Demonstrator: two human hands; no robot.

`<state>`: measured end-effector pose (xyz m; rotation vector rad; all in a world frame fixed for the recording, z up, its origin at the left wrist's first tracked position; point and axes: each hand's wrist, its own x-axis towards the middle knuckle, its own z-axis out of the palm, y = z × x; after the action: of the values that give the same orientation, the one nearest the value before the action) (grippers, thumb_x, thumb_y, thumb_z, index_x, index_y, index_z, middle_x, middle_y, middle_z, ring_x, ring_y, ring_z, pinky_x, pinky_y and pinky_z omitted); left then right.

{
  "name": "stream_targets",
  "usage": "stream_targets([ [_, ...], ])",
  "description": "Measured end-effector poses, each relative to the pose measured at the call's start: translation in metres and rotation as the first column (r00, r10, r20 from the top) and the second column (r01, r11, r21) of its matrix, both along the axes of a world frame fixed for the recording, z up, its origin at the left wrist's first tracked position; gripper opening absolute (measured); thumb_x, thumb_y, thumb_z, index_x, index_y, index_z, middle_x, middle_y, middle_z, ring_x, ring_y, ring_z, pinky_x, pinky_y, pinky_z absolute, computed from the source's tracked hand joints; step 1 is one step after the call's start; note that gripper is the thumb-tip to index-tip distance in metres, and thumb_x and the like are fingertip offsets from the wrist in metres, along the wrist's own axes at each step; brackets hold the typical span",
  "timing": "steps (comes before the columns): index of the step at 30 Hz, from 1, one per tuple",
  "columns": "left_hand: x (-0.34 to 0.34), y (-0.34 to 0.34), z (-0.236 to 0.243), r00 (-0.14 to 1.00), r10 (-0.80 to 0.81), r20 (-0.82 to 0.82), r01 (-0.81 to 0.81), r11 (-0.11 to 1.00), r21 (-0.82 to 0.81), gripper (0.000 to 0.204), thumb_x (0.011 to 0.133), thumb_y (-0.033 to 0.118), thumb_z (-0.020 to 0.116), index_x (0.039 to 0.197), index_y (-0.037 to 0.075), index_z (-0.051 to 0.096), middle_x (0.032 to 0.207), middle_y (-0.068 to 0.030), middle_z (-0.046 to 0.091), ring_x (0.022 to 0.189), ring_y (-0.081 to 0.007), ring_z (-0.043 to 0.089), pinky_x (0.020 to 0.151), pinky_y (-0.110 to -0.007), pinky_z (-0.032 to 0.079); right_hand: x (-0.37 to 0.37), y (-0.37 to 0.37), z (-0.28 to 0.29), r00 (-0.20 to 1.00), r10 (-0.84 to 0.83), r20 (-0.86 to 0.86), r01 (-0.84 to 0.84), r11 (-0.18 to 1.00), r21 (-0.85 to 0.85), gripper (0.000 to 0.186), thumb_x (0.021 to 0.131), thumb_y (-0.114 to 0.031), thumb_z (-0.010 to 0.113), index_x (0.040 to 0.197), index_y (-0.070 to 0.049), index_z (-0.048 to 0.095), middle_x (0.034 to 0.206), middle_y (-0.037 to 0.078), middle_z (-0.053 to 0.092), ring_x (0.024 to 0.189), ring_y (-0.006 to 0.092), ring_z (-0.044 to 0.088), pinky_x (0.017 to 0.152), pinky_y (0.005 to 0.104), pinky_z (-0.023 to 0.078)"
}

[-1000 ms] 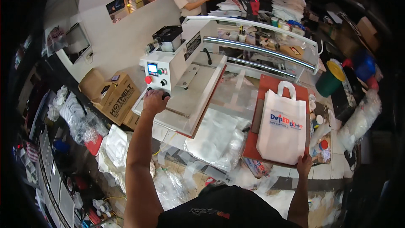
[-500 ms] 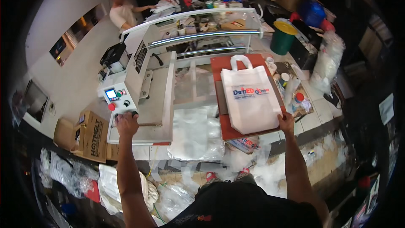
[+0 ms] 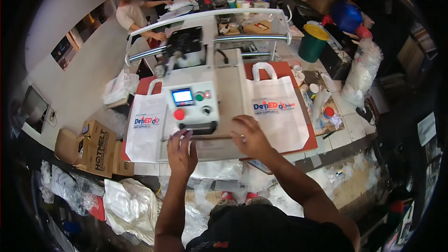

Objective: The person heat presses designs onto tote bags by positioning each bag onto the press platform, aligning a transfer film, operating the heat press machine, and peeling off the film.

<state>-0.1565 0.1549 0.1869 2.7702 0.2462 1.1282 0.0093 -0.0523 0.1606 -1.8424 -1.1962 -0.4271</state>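
The white head of a sliding heat press (image 3: pixel 191 91), with a small screen and buttons, stands in the middle between two red platens (image 3: pixel 280 68). At its front is a black handle (image 3: pixel 205 128). My left hand (image 3: pixel 182 155) is at the head's front edge just below that handle, fingers stretched out and apart. Over the head's right front part is my right hand (image 3: pixel 253 141), fingers apart and slightly bent, holding nothing visible. A white printed tote bag (image 3: pixel 284 128) lies flat on the right platen. On the left platen lies another white tote bag (image 3: pixel 142 144), partly hidden by the head.
Chrome rails (image 3: pixel 249 38) run behind the press. An open cardboard box (image 3: pixel 98 151) stands at the left. A green bin (image 3: pixel 313 44) with a yellow lid and several jars sit to the right. Another person (image 3: pixel 133 16) works at the far left. Plastic-wrapped bundles (image 3: pixel 133 205) lie below.
The press head has slid from the left platen toward the right, uncovering the left bag. My left hand moved right with it; my right hand left the right bag's corner and came to the head.
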Motion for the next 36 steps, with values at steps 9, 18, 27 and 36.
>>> stream_targets([
  [9,-0.127,0.034,-0.086,0.979,0.136,-0.155,-0.176,0.941,-0.288,0.018,0.083,0.002,0.063,0.1,0.004,0.063,0.103,-0.0175,0.062,0.097,-0.0376,0.059,0.085,-0.048,0.046,0.0,0.019,0.025,0.966,-0.186,0.181,0.248,0.865,-0.436,0.036,0.093,-0.035,0.055,0.092,0.0,0.061,0.071,0.013,0.067,0.065,0.0311,0.066,0.065,0.0452,0.049],
  [18,-0.213,0.187,-0.135,0.978,0.178,-0.105,-0.195,0.964,-0.18,0.012,0.084,-0.003,0.059,0.094,0.004,0.058,0.096,-0.0174,0.061,0.094,-0.0372,0.059,0.083,-0.048,0.046,0.031,-0.051,0.018,0.857,-0.447,0.256,0.515,0.732,-0.445,0.023,0.088,-0.027,0.065,0.083,-0.005,0.059,0.071,0.019,0.064,0.069,0.0403,0.063,0.064,0.0502,0.048],
  [27,-0.226,0.35,-0.13,0.984,0.146,-0.102,-0.165,0.962,-0.219,0.017,0.084,-0.002,0.058,0.099,0.007,0.059,0.1,-0.014,0.062,0.095,-0.035,0.059,0.081,-0.048,0.046,-0.075,0.032,0.026,0.567,-0.807,0.163,0.822,0.544,-0.169,0.027,0.081,-0.007,0.067,0.107,-0.003,0.06,0.11,0.019,0.062,0.103,0.04,0.057,0.091,0.047,0.045],
  [36,-0.252,0.39,-0.162,0.979,0.194,-0.065,-0.202,0.865,-0.459,0.028,0.086,0.0,0.057,0.113,-0.002,0.055,0.112,-0.0226,0.058,0.105,-0.0414,0.055,0.091,-0.049,0.044,-0.1,0.275,-0.057,0.915,-0.393,-0.095,0.367,0.906,-0.209,0.027,0.082,-0.012,0.067,0.104,0.002,0.063,0.104,0.022,0.065,0.099,0.0401,0.061,0.093,0.0466,0.046],
])
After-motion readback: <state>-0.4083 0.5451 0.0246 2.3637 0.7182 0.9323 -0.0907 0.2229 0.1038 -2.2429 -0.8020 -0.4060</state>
